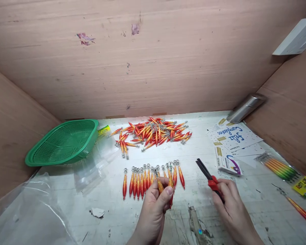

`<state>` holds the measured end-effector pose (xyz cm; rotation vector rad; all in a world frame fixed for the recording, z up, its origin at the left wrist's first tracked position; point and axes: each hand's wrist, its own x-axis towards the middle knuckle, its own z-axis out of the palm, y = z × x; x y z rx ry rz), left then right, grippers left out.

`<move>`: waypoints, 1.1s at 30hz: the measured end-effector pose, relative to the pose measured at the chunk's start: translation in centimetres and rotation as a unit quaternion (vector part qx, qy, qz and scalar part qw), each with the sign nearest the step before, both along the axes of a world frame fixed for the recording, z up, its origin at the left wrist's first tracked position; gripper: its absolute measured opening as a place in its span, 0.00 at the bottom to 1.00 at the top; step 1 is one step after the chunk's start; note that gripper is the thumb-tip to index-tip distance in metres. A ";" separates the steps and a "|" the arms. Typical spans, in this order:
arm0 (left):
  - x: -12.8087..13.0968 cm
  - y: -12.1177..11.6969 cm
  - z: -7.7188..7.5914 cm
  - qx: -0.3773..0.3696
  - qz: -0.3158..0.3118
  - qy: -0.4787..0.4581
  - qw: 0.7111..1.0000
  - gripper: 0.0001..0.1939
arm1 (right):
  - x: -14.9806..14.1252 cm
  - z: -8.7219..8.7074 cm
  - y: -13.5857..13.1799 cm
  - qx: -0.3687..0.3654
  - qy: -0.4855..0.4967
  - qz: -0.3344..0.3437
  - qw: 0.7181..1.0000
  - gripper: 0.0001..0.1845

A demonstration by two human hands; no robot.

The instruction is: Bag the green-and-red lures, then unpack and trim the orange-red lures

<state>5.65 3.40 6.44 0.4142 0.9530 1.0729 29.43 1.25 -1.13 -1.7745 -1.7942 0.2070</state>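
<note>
My left hand [156,200] is closed on two red-and-gold squid jigs [170,180], hook crowns up, one between thumb and fingers and another beside it. In my right hand [231,202], off to the right, is a pair of scissors with black blades and red-and-black handles [209,178], pointing up and left, apart from the jigs. Behind my left hand lies a row of squid jigs [138,183], side by side with hooks facing away; the hand covers part of it. Farther back is a loose heap of the same jigs [155,131].
A green basket [63,143] stands at left, near clear plastic bags [91,170]. At right are printed cards [236,136], a small box [228,163], a metal cylinder [246,108], a packaged lure set [288,173] and a single jig [302,212]. Board walls [153,68] enclose the table.
</note>
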 end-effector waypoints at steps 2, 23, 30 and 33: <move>0.1 0.1 -0.1 0.001 0.002 0.007 1.000 0.25 | -2.3 2.7 -0.6 -0.041 0.100 0.082 0.991 0.06; 0.3 -0.5 -1.1 0.071 0.003 0.039 0.997 0.22 | -8.1 5.8 -1.3 -0.056 0.263 0.178 0.946 0.10; 0.3 -0.6 -1.7 0.077 -0.001 0.019 0.997 0.20 | -9.0 5.4 -1.4 -0.032 0.296 0.160 0.941 0.10; 0.1 -0.6 -1.7 0.069 -0.009 -0.003 0.998 0.21 | -9.4 5.4 -1.6 -0.039 0.330 0.138 0.933 0.11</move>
